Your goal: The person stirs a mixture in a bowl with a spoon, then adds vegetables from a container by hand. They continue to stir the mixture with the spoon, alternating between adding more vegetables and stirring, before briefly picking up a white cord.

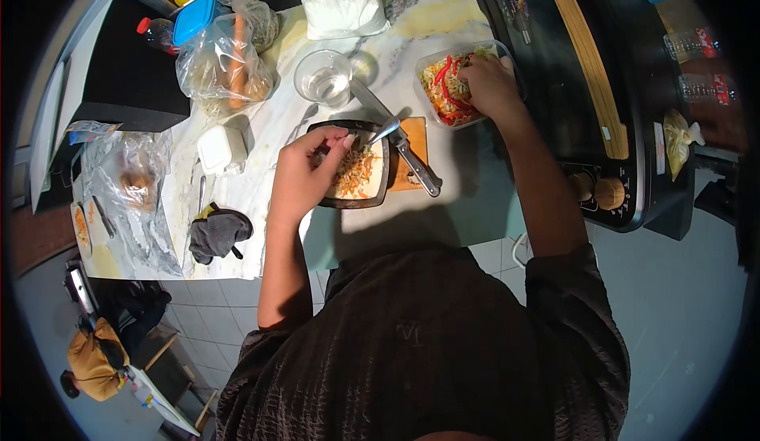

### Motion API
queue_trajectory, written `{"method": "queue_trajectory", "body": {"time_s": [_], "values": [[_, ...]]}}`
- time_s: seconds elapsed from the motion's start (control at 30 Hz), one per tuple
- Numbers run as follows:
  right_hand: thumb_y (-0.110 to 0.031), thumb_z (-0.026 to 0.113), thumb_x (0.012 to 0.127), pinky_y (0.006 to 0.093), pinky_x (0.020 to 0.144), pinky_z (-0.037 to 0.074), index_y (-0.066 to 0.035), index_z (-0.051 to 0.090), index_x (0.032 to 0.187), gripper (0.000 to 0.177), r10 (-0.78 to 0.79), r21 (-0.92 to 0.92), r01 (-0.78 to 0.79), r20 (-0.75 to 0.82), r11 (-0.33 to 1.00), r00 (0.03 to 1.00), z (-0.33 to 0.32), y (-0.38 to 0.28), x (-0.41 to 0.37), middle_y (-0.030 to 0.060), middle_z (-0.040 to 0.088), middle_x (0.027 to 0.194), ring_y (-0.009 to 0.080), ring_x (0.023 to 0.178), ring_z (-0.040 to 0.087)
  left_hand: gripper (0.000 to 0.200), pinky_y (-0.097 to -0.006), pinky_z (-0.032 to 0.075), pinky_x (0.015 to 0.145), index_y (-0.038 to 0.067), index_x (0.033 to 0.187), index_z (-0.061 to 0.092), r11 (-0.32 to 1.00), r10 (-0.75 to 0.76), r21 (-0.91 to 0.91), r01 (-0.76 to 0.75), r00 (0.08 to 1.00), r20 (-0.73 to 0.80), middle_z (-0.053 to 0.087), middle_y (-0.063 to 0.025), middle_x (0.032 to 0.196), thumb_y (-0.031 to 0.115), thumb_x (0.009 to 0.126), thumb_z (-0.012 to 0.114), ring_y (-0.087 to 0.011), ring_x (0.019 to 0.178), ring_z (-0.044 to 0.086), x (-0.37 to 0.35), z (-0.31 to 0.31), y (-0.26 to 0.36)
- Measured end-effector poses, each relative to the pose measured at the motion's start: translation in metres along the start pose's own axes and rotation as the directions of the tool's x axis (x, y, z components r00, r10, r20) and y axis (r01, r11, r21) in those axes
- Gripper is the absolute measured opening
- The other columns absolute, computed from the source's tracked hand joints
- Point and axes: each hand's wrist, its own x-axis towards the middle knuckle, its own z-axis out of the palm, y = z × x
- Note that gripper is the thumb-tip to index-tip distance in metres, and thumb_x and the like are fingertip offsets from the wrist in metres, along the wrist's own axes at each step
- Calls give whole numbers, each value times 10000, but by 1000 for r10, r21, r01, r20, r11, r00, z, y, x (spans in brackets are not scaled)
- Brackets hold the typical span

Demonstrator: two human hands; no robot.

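Note:
My left hand [313, 164] is over a dark square plate [385, 173], thumb and fingers pinched together; I cannot tell what is between them. On the plate lies a pale flatbread [377, 156] topped with shredded orange and brown filling [356, 173]. The tip of a metal utensil [385, 130] shows at the plate's upper right edge. My right hand [492, 86] reaches into a clear plastic container [421, 93], its fingers curled down into shredded vegetables [435, 85] and red pepper strips [446, 85]. A black-handled knife [418, 168] rests across a wooden board [416, 134] beside the plate.
Behind the plate stand a clear glass bowl [323, 77] and a bag of white powder [342, 5]. To the left are a white tub [222, 150], a dark cloth [222, 233] and bagged vegetables [229, 69]. A black oven [625, 108] borders the right side.

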Motion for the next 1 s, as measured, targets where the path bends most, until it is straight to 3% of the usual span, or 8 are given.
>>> {"method": "queue_trajectory", "body": {"time_s": [0.07,0.13,0.23,0.67,0.77,0.87,0.97,1.0], "values": [[-140,794,656,404,899,358,-191,711,947,308,-40,-30,39,-26,999,999,0,3,3,34,656,1046,228,1090,567,217,-250,482,657,-19,1020,685,1000,11,-7,-11,1000,-9,678,-71,795,167,907,685,-95,703,581,-1,0,-4],[-175,807,657,405,905,368,-197,723,935,291,-29,2,29,131,1000,991,-6,-1,5,40,683,945,243,1025,606,215,-249,482,658,-18,1021,685,1000,14,-26,-14,1000,-16,672,-68,789,164,907,686,-94,701,578,-3,-1,-4],[-198,814,653,408,907,371,-202,734,927,286,-50,-9,51,51,999,997,0,-1,2,48,693,887,254,990,622,211,-245,480,656,-17,1022,685,999,-9,-34,8,1000,-21,660,-61,775,160,907,687,-89,697,569,-7,-3,1],[-221,702,777,438,903,367,-192,759,922,158,-40,-40,45,125,998,991,10,2,9,60,703,883,237,1027,612,198,-237,475,645,-8,1010,691,999,-38,-6,37,999,-35,655,-49,765,162,909,688,-79,690,557,-16,-9,-1],[-236,699,787,432,924,363,-180,760,929,164,-48,15,47,69,999,996,9,6,6,62,709,897,245,1031,610,201,-242,482,650,-7,1011,692,1000,-23,6,23,998,-53,662,-53,768,166,909,687,-84,693,567,-16,-10,-1],[-214,684,805,428,948,374,-135,756,860,121,-1,206,-2,14,978,1000,-6,10,-3,89,712,875,259,944,649,205,-248,487,655,-8,1014,693,999,-38,32,40,998,-55,671,-61,775,168,909,687,-85,698,574,-16,-11,1],[-246,723,802,411,910,436,-117,755,931,185,128,391,-104,-35,914,991,-17,17,-9,107,716,909,253,892,671,207,-247,485,659,-6,1018,694,999,-30,14,31,998,-53,677,-65,784,169,908,688,-87,698,573,-16,-9,-3],[-235,733,796,387,876,467,-97,750,964,218,186,541,-125,-60,832,981,-21,20,-11,119,718,930,245,875,679,207,-247,485,659,-6,1018,694,999,-31,13,32,998,-54,677,-65,784,169,908,688,-87,698,573,-16,-8,-3]]}}
